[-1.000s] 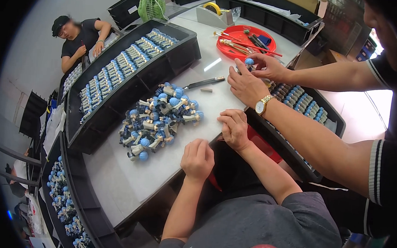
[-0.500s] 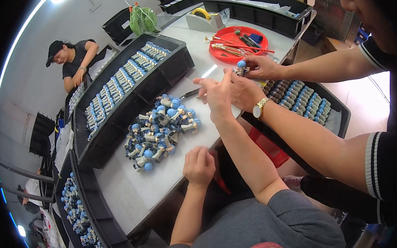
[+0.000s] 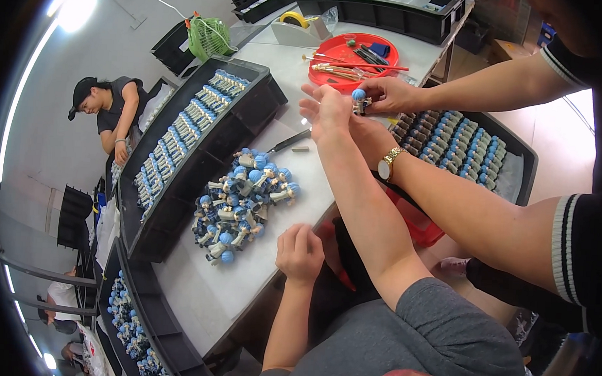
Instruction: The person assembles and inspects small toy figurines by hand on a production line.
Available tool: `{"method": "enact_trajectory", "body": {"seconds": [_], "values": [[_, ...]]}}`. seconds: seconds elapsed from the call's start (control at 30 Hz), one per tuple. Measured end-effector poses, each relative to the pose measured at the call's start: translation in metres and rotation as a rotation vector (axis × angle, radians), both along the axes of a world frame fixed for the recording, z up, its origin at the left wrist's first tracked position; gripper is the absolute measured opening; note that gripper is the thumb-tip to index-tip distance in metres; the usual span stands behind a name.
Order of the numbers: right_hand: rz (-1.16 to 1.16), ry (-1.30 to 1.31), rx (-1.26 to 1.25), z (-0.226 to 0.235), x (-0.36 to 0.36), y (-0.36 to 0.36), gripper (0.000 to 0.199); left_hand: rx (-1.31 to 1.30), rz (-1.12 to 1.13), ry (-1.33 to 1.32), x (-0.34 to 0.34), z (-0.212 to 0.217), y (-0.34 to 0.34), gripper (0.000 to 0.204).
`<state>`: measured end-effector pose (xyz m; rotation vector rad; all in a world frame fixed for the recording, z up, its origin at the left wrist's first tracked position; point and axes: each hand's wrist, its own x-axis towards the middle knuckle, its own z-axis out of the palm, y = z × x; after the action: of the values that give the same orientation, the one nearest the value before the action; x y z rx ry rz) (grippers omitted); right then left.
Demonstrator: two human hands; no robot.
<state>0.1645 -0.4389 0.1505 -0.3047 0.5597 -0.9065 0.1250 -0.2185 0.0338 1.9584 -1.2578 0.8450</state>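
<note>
My left hand (image 3: 300,253) rests at the table's edge, fingers curled in, with nothing visible in it. My right hand (image 3: 327,113) is raised over the table with its fingers stretched out and apart, holding nothing. Just beyond it, a co-worker's hand (image 3: 389,96) holds a small blue-haired figurine (image 3: 359,101) upright. The co-worker's other hand (image 3: 370,141), below a gold wristwatch, is partly hidden behind my right hand. A heap of blue-haired figurines (image 3: 240,202) lies on the white table (image 3: 207,299). Near the heap is a dark-handled knife or similar tool (image 3: 290,140).
A black crate (image 3: 177,212) of figurines in rows borders the heap. Another tray (image 3: 530,174) of figurines stands at right, and a bin (image 3: 147,290) of loose ones at lower left. Behind lie a red tray (image 3: 393,53) of brushes and a tape dispenser (image 3: 297,32). Another person works at left.
My right hand has turned and its fingers have spread, from a pointing pose. A small grey piece beside the knife-like tool now shows. My left hand stays about where it was.
</note>
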Motion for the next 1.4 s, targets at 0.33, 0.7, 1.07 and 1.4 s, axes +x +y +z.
{"method": "enact_trajectory", "body": {"seconds": [0.33,0.7,1.07,1.4], "values": [[0.18,-0.086,-0.694,-0.023,-0.026,0.094,0.062,0.015,0.014,0.032,-0.001,-0.001,-0.002,0.013],[0.234,0.136,-0.903,-0.108,-0.014,0.106,0.026,0.056,0.021,0.075,-0.002,0.0,0.003,0.019],[0.152,0.228,-1.1,-0.101,-0.023,0.112,0.019,0.045,0.02,0.035,-0.002,0.0,0.002,0.017],[0.154,0.205,-1.106,-0.102,-0.02,0.116,0.015,0.041,0.004,0.078,-0.002,0.0,0.004,0.022]]}}
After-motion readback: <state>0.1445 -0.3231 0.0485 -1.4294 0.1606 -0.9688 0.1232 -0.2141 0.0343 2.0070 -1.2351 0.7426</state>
